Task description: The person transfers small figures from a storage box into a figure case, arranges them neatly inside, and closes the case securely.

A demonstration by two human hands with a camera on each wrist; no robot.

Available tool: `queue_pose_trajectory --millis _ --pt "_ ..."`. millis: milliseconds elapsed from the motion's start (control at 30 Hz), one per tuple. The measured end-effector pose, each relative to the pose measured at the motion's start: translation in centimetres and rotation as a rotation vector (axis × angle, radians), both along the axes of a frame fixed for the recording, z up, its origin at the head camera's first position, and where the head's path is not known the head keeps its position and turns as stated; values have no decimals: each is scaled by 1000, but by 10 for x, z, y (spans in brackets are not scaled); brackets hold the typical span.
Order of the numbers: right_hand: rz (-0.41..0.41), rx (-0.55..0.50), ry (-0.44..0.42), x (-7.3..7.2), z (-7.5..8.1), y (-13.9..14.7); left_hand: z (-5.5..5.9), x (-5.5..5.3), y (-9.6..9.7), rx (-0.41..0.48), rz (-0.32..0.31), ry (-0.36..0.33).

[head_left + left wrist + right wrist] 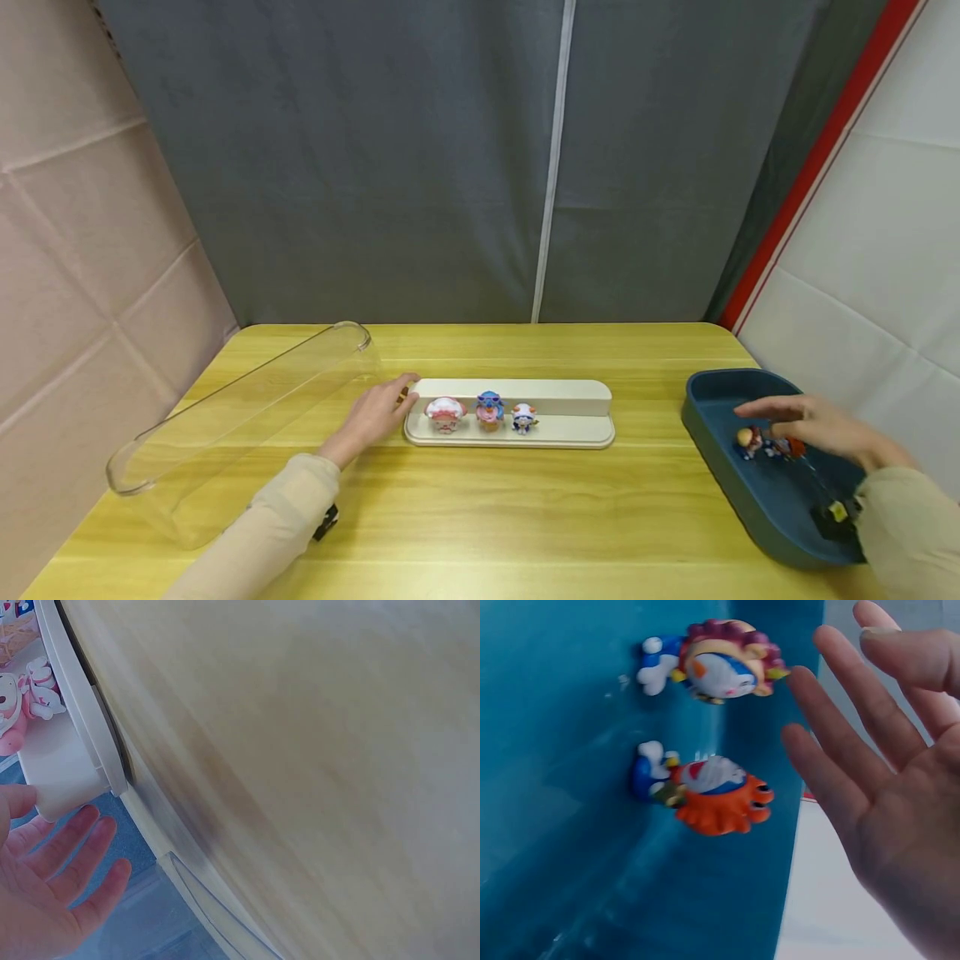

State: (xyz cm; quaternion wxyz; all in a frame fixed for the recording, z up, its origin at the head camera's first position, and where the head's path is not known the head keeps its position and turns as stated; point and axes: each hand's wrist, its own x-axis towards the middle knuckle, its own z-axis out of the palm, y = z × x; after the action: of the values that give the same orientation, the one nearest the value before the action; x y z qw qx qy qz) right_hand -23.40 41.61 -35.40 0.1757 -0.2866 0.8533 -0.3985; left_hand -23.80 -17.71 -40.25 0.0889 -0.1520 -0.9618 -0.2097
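Note:
My left hand (377, 410) touches the left end of a cream two-step display base (570, 429), its fingers relaxed. On the lower step stand three small figurines: a pink-and-white one (446, 415), a blue-and-pink one (490, 411) and a white-and-blue one (523, 418). Over at the right, my right hand (825, 425) hovers above a dark blue tray (780, 525), fingers spread and holding nothing. Two figurines lie in that tray; the right wrist view shows one with an orange crab-like hood (716, 802) and one with a maroon-edged hood (724, 660).
A clear plastic cover (247, 417) lies slanted on the left of the wooden table (480, 517), beside my left forearm. A grey curtain (375, 167) hangs behind the table's back edge. White cloth walls (885, 225) flank both sides.

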Motion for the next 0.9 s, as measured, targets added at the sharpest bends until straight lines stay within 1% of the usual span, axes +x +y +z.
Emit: queue_pose_trajectory --millis 67,133,200,300,367,533,667,800,900 --pt "28 -40 -23 0 -4 1 1 1 -1 8 -9 6" --pt "62 -83 -52 0 -7 3 2 2 -1 1 -21 31" --pt "77 -116 -80 0 -9 3 2 3 0 2 -26 39" --pt "85 -143 -119 -1 -11 4 2 3 1 2 -15 32" --pt "83 -152 -131 -2 -12 4 2 2 1 9 -4 9" --pt "97 -157 -124 -5 -18 5 1 1 1 -9 13 -7" --pt "129 -169 -113 -8 -23 7 0 0 1 -8 16 -8" --pt "127 -141 -66 -9 -25 6 1 1 2 -6 13 -5" --pt "118 -122 -60 -10 -26 5 1 1 1 -11 13 -5"
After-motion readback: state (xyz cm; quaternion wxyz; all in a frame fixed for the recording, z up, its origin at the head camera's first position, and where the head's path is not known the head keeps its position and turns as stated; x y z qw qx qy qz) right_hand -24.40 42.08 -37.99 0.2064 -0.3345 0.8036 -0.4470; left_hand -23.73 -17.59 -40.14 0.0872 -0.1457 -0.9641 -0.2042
